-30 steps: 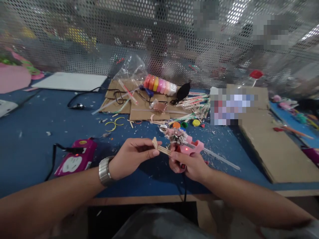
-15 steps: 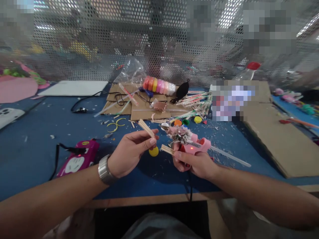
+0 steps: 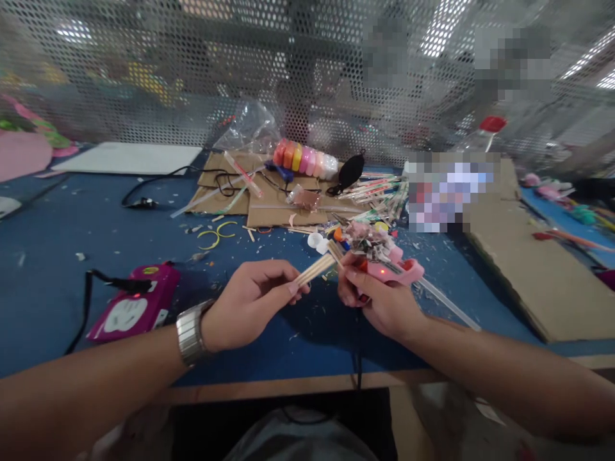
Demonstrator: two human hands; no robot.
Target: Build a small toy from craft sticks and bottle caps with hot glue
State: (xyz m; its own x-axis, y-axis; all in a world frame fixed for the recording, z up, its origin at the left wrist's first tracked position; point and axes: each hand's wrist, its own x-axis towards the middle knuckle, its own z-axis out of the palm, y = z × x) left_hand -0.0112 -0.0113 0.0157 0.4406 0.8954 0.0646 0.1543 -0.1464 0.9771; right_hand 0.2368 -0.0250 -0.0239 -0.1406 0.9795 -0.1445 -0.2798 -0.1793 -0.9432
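Note:
Between its thumb and fingers, my left hand (image 3: 254, 304) pinches a flat bundle of thin wooden sticks (image 3: 314, 269), which points up to the right. My right hand (image 3: 389, 304) grips a pink hot glue gun (image 3: 407, 273) with a lit orange light and grey scraps stuck around its nozzle end. A clear glue stick (image 3: 451, 303) extends from the gun's rear. The same hand also pinches a second, shorter-looking bunch of wooden sticks (image 3: 335, 251). The two bundles meet or overlap at their ends; whether they touch, I cannot tell.
A magenta power bank (image 3: 137, 307) with a cable lies at left. Behind are cardboard pieces (image 3: 273, 216), colourful clay pots (image 3: 307, 160), drinking straws (image 3: 375, 189) and bottle caps (image 3: 316, 241). More cardboard (image 3: 523, 282) lies at right. Scraps litter the blue table (image 3: 206, 246).
The left hand's stick bundle has swung from pointing up-left to pointing up-right, toward the sticks in my right hand. My right hand and the glue gun moved slightly right and up.

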